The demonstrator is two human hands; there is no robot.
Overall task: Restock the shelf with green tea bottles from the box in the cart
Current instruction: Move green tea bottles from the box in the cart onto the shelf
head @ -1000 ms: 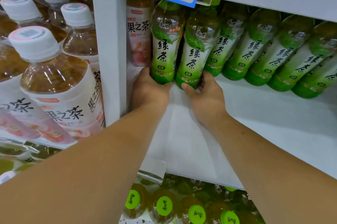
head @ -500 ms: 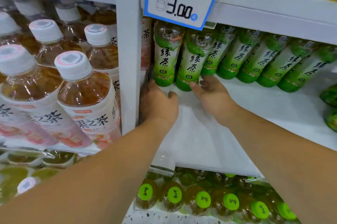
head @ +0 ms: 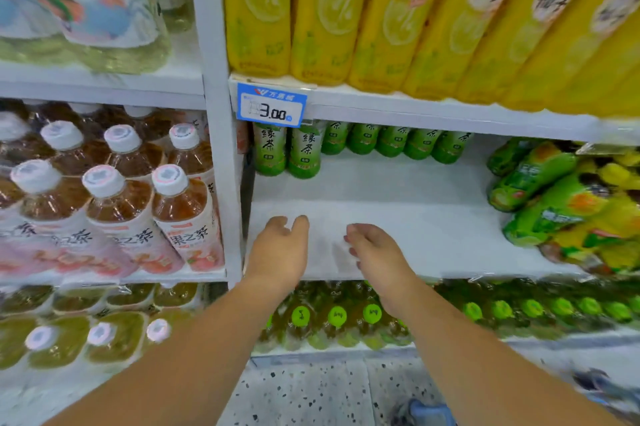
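Observation:
Two green tea bottles [head: 287, 152] stand upright at the left end of the white middle shelf [head: 398, 204], in front of a row of the same bottles [head: 391, 141] along the back. My left hand [head: 278, 252] and my right hand [head: 375, 250] hover side by side over the shelf's front edge, well short of the bottles. Both hands hold nothing and their fingers are loosely curled. The box and the cart are not in view.
A white upright post [head: 221, 148] borders the shelf on the left, with pink-labelled tea bottles [head: 138, 204] beyond it. Green and yellow bottles [head: 568, 204] lie piled at the shelf's right end. Yellow bottles [head: 381, 10] fill the shelf above; green-capped bottles [head: 337, 316] fill the one below.
Both hands let go of the two front green tea bottles and drew back to the shelf's front edge. The view pulled back and up, showing more shelves.

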